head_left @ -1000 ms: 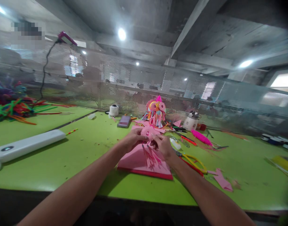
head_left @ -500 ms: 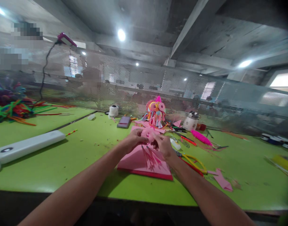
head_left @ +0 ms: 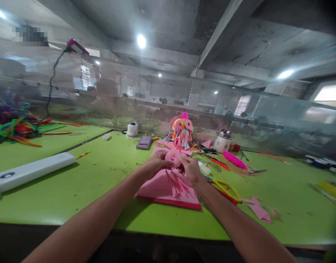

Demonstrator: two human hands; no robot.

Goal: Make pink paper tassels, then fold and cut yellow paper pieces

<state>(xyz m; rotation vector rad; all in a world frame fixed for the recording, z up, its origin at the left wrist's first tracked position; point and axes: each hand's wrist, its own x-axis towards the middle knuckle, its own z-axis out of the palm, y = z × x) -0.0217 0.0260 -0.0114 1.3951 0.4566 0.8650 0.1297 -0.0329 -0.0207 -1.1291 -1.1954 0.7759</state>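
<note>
While both the left hand point(head_left: 154, 165) and right hand point(head_left: 192, 170) pinch the pink paper flower point(head_left: 173, 157) above the pink foam sheets point(head_left: 168, 188) mid-counter, it looks light, floppy, tearable, so grip closed at its rim, not fringe.

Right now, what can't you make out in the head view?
- Pink rosette: its lower edge, hidden by left hand and right hand.
- Scissors: blades hidden behind the right wrist.
- White bar: near end cut by the left edge.
- Behind the mesh screen: shapes blurred.
</note>
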